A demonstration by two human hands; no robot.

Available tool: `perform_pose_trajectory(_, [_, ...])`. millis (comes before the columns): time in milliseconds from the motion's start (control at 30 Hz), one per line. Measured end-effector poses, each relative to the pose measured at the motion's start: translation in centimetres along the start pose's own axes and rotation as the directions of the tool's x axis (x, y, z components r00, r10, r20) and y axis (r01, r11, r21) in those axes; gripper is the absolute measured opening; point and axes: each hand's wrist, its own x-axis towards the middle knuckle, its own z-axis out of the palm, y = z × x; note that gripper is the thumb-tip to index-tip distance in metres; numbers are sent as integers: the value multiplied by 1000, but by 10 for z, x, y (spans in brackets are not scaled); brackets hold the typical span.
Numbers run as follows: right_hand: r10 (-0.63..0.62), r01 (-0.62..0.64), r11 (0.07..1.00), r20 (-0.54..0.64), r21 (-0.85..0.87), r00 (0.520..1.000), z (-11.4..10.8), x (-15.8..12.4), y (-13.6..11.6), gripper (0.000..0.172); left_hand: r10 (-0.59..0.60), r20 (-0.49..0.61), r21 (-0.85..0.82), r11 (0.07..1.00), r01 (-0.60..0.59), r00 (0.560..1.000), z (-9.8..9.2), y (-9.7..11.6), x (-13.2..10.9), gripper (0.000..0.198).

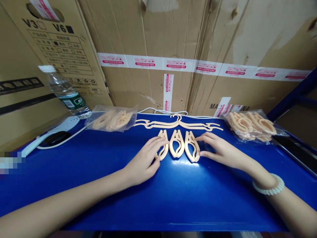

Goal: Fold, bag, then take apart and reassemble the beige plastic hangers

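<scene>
while left hand (146,160) and right hand (221,150) touch folded hangers (187,145) | fingers parted | two clear bags (130,118) hold more hangers

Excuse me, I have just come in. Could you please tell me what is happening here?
A person is handling folded hangers, three of which lie in a row on the blue table. The left hand is on the left hanger, and the right hand is at the outer edge of the right hanger. Behind the row lies at least one unfolded hanger. Bagged pieces lie farther left and right.
</scene>
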Motion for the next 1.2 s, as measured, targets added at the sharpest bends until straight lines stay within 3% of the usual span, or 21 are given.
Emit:
perform_pose_trajectory(267, [-22,22,1000,-17,-21,1000,2,1,4,48,-30,-7,-11,999,30,1000,0,-3,1,50])
perform_pose_trajectory(500, [-50,50,999,6,-13,999,0,2,-7,57,-16,226,144,990,-17,974,-3,4,-1,51])
perform_pose_trajectory(600, [-44,45,999,29,-8,999,1,2,-10,61,-16,279,168,985,-32,960,-4,7,0,48])
perform_pose_trajectory(1200, [5,-1,998,67,-55,998,4,4,-10,53,76,296,125,985,-118,952,-9,12,2,43])
